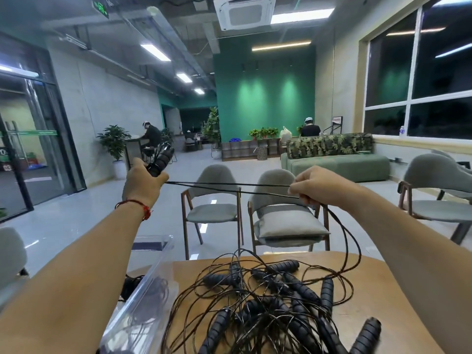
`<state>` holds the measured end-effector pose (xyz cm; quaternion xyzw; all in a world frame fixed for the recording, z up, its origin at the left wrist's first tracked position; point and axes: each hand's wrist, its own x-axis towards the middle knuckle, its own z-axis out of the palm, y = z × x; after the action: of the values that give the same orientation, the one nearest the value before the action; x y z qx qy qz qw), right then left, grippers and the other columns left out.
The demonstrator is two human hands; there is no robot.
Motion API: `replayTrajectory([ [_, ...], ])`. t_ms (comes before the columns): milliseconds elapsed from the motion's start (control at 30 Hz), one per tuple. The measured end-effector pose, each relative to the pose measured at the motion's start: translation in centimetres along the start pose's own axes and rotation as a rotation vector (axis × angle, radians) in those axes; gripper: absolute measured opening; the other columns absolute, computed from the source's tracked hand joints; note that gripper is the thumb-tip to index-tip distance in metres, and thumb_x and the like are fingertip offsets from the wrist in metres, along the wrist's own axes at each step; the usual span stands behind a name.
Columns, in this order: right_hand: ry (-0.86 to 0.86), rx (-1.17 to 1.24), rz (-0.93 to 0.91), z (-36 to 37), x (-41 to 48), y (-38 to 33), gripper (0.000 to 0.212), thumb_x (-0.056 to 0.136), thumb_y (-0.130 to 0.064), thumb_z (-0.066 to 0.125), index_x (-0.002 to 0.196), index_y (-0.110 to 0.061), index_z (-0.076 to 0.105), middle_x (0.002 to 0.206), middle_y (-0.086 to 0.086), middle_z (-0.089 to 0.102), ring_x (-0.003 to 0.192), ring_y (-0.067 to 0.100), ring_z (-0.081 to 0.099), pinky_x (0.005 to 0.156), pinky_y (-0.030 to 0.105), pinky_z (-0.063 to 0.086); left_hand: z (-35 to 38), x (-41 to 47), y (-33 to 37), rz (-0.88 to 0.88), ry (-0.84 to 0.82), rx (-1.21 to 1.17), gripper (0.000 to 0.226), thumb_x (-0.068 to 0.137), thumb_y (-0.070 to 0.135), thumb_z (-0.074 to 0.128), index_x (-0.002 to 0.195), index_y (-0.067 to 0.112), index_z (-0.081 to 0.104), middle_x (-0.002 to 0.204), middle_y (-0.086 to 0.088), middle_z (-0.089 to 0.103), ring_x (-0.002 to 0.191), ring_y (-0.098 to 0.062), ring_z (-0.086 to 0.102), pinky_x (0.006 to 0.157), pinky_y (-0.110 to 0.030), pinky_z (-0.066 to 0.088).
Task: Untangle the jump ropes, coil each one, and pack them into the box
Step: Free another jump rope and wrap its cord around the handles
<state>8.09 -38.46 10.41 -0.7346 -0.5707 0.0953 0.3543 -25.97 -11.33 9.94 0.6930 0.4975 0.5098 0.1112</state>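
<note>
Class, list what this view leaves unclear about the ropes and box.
Head view throughout.
1. Pile of ropes: count untellable, cords overlap; bottom edge cuts it.
2. Clear box: contents blurred by its glossy wall.
3. Handles: lower ends hidden inside the left hand; number unclear.
4. Cord: pinch point hidden under the right hand.

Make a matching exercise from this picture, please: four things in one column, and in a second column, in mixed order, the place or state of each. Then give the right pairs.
Column one
1. left hand
2. right hand
3. pile of ropes
4. clear box

Column two
a. lies tangled on the wooden table
b. pinches the stretched cord
c. grips the black handles
d. stands at the table's left side

Pairs: 1-c, 2-b, 3-a, 4-d
</note>
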Motion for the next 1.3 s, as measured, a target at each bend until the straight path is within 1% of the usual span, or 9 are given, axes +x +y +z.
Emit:
replayTrajectory([
  [167,0.034,-0.218,0.072,-0.1,-0.8,1.8,0.046,0.089,-0.055,0.075,0.072,-0.013,0.077,0.062,-0.001,0.071,0.059,0.016,0.063,0.066,0.038,0.054,0.4,-0.8,-2.1,-0.066,-0.024,0.032,0.047,0.093,0.033,0.077,0.118,0.009,0.046,0.108,-0.020,0.064,0.086,-0.039,0.061,0.072,-0.047,0.049],
  [400,0.096,-0.498,0.209,-1.3,-1.8,6.4,0.042,0.095,-0.056,0.062,0.071,-0.024,0.077,0.057,-0.010,0.070,0.065,0.017,0.070,0.064,0.034,0.055,-1.7,-0.4,-6.2,-0.190,0.018,0.076,0.055,0.091,0.032,0.079,0.127,0.007,0.045,0.113,-0.022,0.064,0.090,-0.042,0.062,0.075,-0.049,0.050],
  [533,0.179,-0.476,0.386,-5.6,-3.4,11.5,0.051,0.106,-0.048,0.056,0.072,-0.015,0.075,0.054,-0.001,0.071,0.065,0.021,0.072,0.069,0.033,0.056,-6.0,0.9,-11.8,-0.342,0.099,0.142,0.065,0.088,0.041,0.082,0.126,0.010,0.040,0.120,-0.030,0.061,0.094,-0.050,0.064,0.083,-0.060,0.057],
  [733,0.159,-0.387,0.305,-1.7,-1.5,10.6,0.052,0.098,-0.059,0.066,0.075,-0.012,0.074,0.074,0.013,0.071,0.075,0.031,0.067,0.068,0.039,0.054,-4.1,0.0,-8.2,-0.195,0.038,0.100,0.057,0.089,0.036,0.080,0.120,0.008,0.041,0.116,-0.025,0.062,0.090,-0.043,0.063,0.075,-0.053,0.053],
  [867,0.159,-0.286,0.255,0.4,-0.6,8.8,0.036,0.088,-0.042,0.082,0.069,-0.015,0.068,0.071,0.006,0.067,0.072,0.024,0.062,0.061,0.035,0.040,-1.8,-1.4,-4.9,-0.077,-0.024,0.034,0.052,0.088,0.035,0.079,0.116,0.013,0.042,0.113,-0.020,0.061,0.088,-0.040,0.063,0.073,-0.050,0.055],
  [1000,0.215,-0.260,0.255,0.3,0.2,7.5,0.015,0.081,-0.030,0.080,0.085,-0.022,0.067,0.086,0.003,0.072,0.080,0.023,0.064,0.069,0.038,0.050,0.2,-2.9,-1.0,0.065,-0.080,-0.041,0.046,0.093,0.028,0.078,0.117,0.014,0.040,0.113,-0.017,0.060,0.084,-0.031,0.060,0.064,-0.037,0.047],
  [1133,0.051,-0.231,0.228,-0.7,1.2,5.7,0.041,0.084,-0.019,0.076,0.121,-0.031,0.062,0.117,-0.002,0.065,0.105,0.021,0.062,0.086,0.040,0.054,1.2,-3.7,4.2,0.216,-0.142,-0.158,0.041,0.098,0.024,0.074,0.118,0.016,0.038,0.112,-0.011,0.057,0.076,-0.006,0.054,0.054,-0.013,0.041],
  [1233,-0.003,-0.162,0.090,0.3,1.7,3.5,0.059,0.086,-0.010,0.069,0.139,-0.034,0.057,0.139,-0.006,0.059,0.127,0.017,0.057,0.106,0.039,0.050,1.9,-4.1,8.2,0.277,-0.163,-0.287,0.039,0.099,0.027,0.073,0.117,0.014,0.041,0.108,-0.008,0.057,0.076,-0.005,0.054,0.054,-0.010,0.043],
  [1300,0.009,-0.011,-0.004,2.0,2.0,1.9,0.057,0.088,-0.014,0.069,0.140,-0.033,0.057,0.140,-0.006,0.060,0.128,0.015,0.058,0.101,0.035,0.052,2.6,-4.9,10.1,0.307,-0.190,-0.364,0.038,0.100,0.027,0.073,0.115,0.011,0.042,0.099,-0.005,0.056,0.073,-0.007,0.052,0.053,-0.007,0.043],
])
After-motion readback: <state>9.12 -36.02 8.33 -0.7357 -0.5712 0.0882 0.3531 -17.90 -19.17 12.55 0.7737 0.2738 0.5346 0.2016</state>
